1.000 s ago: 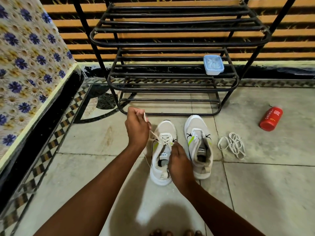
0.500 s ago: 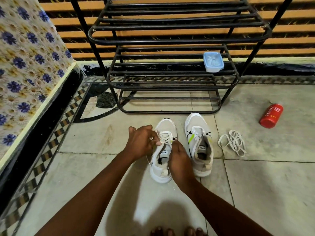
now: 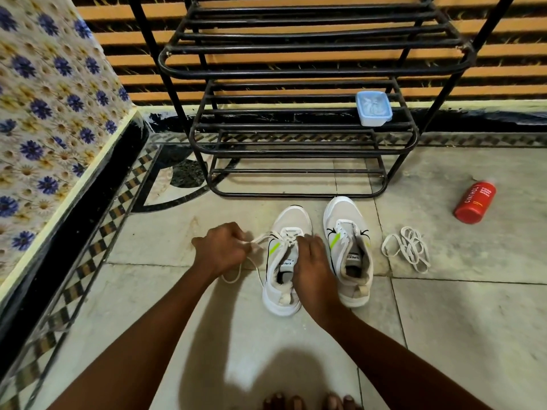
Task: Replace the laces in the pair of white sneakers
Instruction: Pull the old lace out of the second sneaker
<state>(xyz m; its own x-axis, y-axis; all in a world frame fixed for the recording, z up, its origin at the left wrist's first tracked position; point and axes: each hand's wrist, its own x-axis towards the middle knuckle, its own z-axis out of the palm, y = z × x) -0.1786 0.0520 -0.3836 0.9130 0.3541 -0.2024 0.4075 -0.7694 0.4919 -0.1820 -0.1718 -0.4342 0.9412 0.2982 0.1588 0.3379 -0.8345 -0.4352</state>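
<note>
White lace [image 3: 260,240] pulled out sideways by left hand [image 3: 220,250], fingers clenched on it — likely drawing slack | right hand [image 3: 310,261] pins left sneaker [image 3: 281,291] at the eyelets, grip unclear | right sneaker [image 3: 349,250] unlaced beside it | loose lace [image 3: 407,250] on floor [image 3: 473,306].

red bottle [image 3: 474,202] on the floor: white word "CINTHOL" along its side, smaller words beside it too tiny to read | right sneaker [image 3: 349,250]: label inside has dark letters, too blurry to read
</note>
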